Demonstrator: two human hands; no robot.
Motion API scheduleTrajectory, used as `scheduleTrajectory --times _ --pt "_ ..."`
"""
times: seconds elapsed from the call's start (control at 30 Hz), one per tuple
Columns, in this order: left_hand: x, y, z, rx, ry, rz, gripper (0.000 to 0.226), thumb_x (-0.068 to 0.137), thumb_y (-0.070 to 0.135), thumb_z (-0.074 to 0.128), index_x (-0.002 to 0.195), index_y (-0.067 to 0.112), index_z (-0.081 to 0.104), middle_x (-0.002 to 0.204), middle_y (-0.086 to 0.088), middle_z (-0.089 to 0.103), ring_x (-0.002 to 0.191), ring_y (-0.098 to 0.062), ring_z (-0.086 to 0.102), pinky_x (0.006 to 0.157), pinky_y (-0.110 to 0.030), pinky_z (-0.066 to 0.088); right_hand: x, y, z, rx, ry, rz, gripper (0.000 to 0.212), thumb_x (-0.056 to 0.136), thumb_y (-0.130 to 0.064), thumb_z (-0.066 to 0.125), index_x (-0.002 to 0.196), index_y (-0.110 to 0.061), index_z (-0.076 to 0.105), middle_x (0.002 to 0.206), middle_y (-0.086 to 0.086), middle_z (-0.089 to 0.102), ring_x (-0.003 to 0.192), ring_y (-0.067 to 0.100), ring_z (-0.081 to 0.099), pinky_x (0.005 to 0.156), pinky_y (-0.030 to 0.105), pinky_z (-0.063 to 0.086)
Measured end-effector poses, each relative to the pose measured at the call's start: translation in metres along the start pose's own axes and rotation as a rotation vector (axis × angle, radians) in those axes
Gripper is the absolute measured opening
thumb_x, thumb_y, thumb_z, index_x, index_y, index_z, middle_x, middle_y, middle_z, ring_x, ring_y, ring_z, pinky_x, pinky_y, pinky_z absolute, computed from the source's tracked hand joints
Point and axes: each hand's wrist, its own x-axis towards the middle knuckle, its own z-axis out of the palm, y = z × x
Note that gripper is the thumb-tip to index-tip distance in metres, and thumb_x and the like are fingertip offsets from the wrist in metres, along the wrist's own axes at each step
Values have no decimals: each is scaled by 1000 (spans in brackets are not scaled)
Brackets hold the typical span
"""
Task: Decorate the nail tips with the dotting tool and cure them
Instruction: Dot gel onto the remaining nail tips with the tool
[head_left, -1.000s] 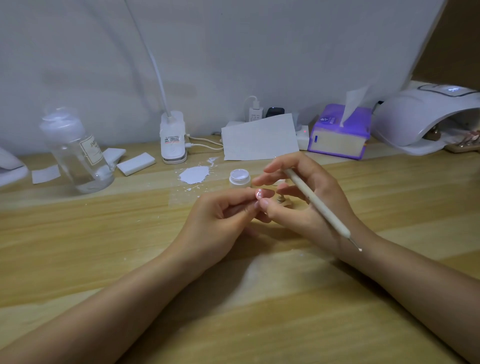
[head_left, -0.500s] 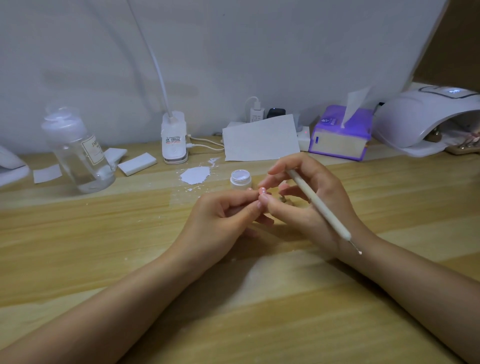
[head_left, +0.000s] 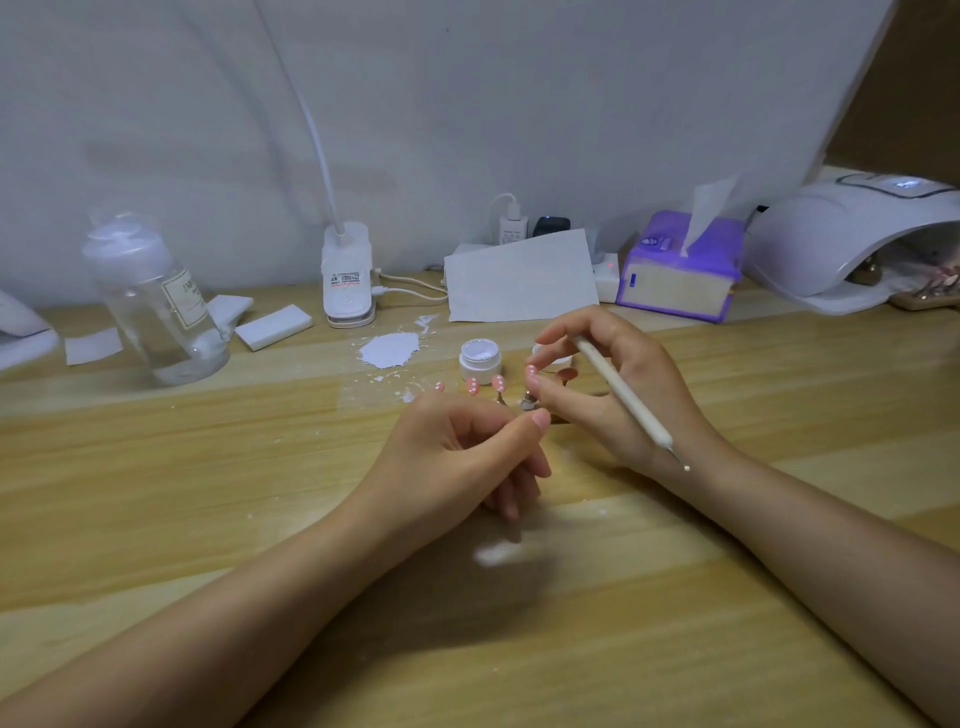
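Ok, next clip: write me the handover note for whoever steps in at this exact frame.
Right hand holds the dotting tool along the palm, ball tip toward the wrist, and its fingertips pinch the rightmost nail tip.
Left hand loosely curled, holds nothing.
Pink nail tips stand in a row on the table beside the open white pot; the visible ones already carry white dots.
Curing lamp sits far right.
Left: set that tip down, cure the tips.

Just before the white jar (head_left: 480, 360) stand pink nail tips (head_left: 497, 383) (white-dotted); right of the jar, the right hand (head_left: 621, 387) grips the dotting tool (head_left: 621, 395); nearer than the jar, the left hand (head_left: 457, 457) rests loosely curled.
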Motion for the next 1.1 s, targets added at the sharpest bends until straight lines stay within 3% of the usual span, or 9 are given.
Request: scheduleTrajectory --times 0.1,0.23,0.37,0.5,0.67,0.8,0.87,1.0,1.1 --pt "0 -1 0 12 2 2 33 88 16 55 58 12 68 54 -4 65 40 -11 55 43 -15 42 0 1 0 -6 -9 41 28 75 -10 72 82 -32 56 71 -18 63 71 5 57 75 43 55" --pt "0 -2 1 19 25 20 28 88 16 55 65 13 71 63 -1 69 43 -8 57 43 -15 42 0 2 -1 -55 -28 26 31 72 -11 73 80 -34 54 69 -22 63 69 -1 53 69 24 52" --pt "0 -1 1 45 36 17 25 89 15 54 72 9 71 49 11 62 38 0 52 43 -10 38 0 1 -1 -54 -33 28 33 72 -8 74 79 -32 54 69 -15 62 68 0 54 64 12 45" --pt "1 -4 1 59 63 16 22 87 14 55 74 13 72 42 4 57 36 0 51 43 -9 38 0 1 -1 -53 -42 40 33 71 -6 74 79 -30 54 70 -14 62 68 -2 52 64 10 43" --pt "1 -7 0 88 48 15 19 86 12 57 75 16 72 45 4 59 41 -5 56 44 -11 40 -1 -2 -2 -53 -31 63 31 70 -11 76 82 -30 54 79 -11 63 72 1 55 74 22 49" --pt "2 -9 1 66 64 -13 16 85 12 61 76 17 73 90 8 72 41 -11 58 43 -14 42 1 -3 -8 -95 57 39 33 71 -11 75 82 -30 51 84 -8 64 75 6 59 76 20 48" --pt "2 -10 2 61 64 -27 14 85 12 61 80 15 73 98 7 70 41 -11 58 43 -14 43 2 -3 -14 -166 69 10 35 71 -10 74 81 -32 48 81 -11 64 73 0 55 72 11 43" --pt "2 -10 2 149 29 17 14 86 10 59 84 10 72 80 -17 71 53 15 55 50 -8 42 2 0 -21 -297 41 -15 33 69 -15 74 80 -31 47 76 -10 64 67 7 52 67 18 43" --pt "2 -11 2 172 27 38 14 86 9 58 85 9 72 72 -15 71 55 16 56 50 -8 42 0 3 -19 -353 12 -26 29 66 -23 72 82 -27 49 74 -9 65 66 9 51 66 25 44"
